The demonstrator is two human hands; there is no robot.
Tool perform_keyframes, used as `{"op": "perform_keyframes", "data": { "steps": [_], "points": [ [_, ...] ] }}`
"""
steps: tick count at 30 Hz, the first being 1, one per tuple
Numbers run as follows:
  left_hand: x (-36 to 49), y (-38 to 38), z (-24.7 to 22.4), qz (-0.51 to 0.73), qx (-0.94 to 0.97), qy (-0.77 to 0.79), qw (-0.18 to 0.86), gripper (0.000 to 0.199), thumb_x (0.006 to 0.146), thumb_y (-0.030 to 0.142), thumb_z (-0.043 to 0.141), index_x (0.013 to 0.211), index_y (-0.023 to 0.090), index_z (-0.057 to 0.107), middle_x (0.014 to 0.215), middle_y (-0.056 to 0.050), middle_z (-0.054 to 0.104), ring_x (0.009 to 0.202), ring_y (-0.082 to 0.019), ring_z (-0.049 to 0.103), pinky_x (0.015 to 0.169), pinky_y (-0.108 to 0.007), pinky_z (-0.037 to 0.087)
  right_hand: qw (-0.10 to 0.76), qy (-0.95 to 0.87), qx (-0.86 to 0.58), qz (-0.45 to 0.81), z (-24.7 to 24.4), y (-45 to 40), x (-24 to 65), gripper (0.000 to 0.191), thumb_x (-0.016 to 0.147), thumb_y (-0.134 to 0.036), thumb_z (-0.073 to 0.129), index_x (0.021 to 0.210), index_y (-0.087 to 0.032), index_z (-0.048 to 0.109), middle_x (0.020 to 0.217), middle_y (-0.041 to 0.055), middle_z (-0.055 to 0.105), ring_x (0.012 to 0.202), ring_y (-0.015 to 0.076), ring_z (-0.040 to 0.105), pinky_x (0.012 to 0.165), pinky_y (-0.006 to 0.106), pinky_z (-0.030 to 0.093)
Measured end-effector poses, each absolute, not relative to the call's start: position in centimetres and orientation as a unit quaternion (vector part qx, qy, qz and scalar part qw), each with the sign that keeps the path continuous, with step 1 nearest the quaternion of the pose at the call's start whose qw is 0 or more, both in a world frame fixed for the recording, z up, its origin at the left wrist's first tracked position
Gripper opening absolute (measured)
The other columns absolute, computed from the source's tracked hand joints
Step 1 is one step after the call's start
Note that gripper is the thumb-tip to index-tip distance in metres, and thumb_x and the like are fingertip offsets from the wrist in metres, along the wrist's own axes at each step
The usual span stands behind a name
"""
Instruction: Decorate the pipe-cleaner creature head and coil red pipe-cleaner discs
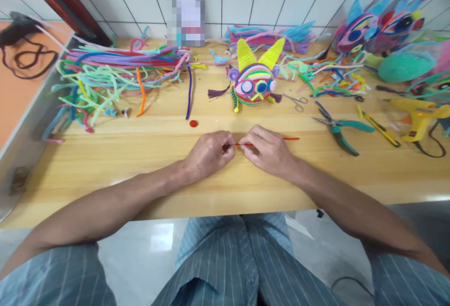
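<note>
Head view. Obj. on back wall pixelated; red wire's (267, 141) left end hidden betw. fingers. Pale wood worktop (140, 165) against white tiled wall. The wire is thin, straight, lying on worktop centre, tip pointing right. Left hand (210, 152) and right hand (267, 149) both pinch it, nearly touching. Pliers (338, 130), glue gun (418, 116) at right.

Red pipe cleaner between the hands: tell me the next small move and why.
Probably keep rolling the end into a coil. The left hand and right hand both pinch the red pipe cleaner near one end, while its straight tail lies on the wooden table to the right. A small red disc lies nearby, seemingly a finished coil.
</note>
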State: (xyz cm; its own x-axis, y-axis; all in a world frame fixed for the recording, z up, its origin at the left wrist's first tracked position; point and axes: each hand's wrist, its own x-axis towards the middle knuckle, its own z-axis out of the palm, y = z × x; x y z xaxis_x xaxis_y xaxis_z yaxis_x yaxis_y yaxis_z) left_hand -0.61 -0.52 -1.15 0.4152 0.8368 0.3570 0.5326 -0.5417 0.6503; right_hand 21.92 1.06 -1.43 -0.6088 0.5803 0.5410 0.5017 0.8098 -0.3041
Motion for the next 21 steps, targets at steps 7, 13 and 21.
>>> {"op": "perform_keyframes", "data": {
  "steps": [7,13,21],
  "points": [
    [-0.1,-0.5,-1.3,0.372,0.788,0.448,0.199,0.013,0.086,0.011,0.061,0.076,0.019,0.060,0.066,0.003,0.063,0.058,-0.010,0.052,0.061,-0.023,0.041,0.351,-0.867,-0.346,0.069,-1.2,0.1,20.9,0.018,0.099,-0.010,0.060,0.088,-0.023,0.066,0.080,0.0019,0.068,0.074,0.0171,0.063,0.070,0.031,0.050],
    [0.1,0.0,-1.3,0.408,0.750,0.451,0.258,0.012,0.090,0.016,0.060,0.079,0.019,0.064,0.068,0.002,0.063,0.061,-0.011,0.052,0.063,-0.024,0.042,0.361,-0.858,-0.363,0.043,-0.9,0.1,21.1,0.015,0.101,-0.011,0.061,0.096,-0.023,0.070,0.084,0.0027,0.070,0.075,0.0176,0.065,0.069,0.032,0.049],
    [-1.4,0.9,-0.1,0.327,0.707,0.415,0.470,0.023,0.095,0.035,0.063,0.085,0.016,0.070,0.070,0.002,0.060,0.064,-0.011,0.049,0.061,-0.024,0.039,0.336,-0.884,-0.321,-0.050,-0.8,1.1,22.2,0.020,0.107,-0.018,0.061,0.094,-0.023,0.075,0.091,0.0055,0.071,0.084,0.0202,0.061,0.077,0.037,0.043]
  ]
}}
